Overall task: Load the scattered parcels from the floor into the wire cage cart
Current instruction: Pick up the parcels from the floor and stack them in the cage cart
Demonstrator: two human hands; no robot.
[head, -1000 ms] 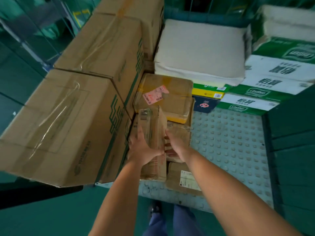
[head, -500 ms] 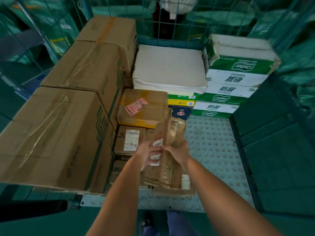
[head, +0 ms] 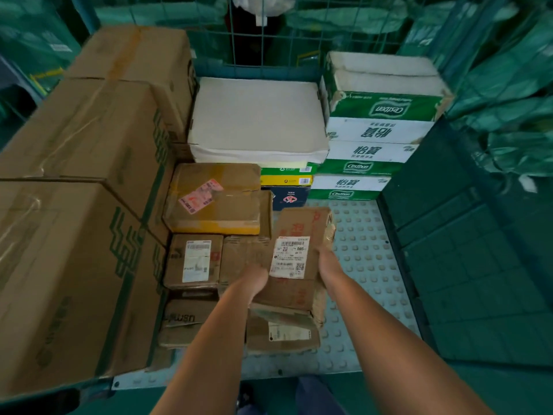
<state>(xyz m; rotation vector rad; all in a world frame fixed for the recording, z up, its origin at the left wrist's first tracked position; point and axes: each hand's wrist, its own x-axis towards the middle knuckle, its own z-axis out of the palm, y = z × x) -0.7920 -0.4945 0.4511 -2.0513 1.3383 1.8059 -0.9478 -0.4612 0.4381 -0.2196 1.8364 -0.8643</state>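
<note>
A flat brown parcel (head: 299, 229) with a white shipping label faces up over the small boxes at the front of the wire cage cart (head: 368, 265). My left hand (head: 254, 280) grips its left edge and my right hand (head: 327, 265) grips its right edge. Under it lie several small brown parcels: one with a white label (head: 194, 262), one with dark lettering (head: 179, 322), and one with a label near the front edge (head: 284, 336). A taped box with a pink label (head: 215, 199) sits just behind them.
Large brown cartons (head: 74, 205) fill the cart's left side. A white flat package (head: 257, 121) and green-and-white cartons (head: 380, 127) are stacked at the back. The studded cart floor shows bare at the right. Green mesh walls surround the cart.
The parcel in my hands has turned from standing on edge to lying flat with its label up, and it has shifted right over the front parcels. The view has pulled back.
</note>
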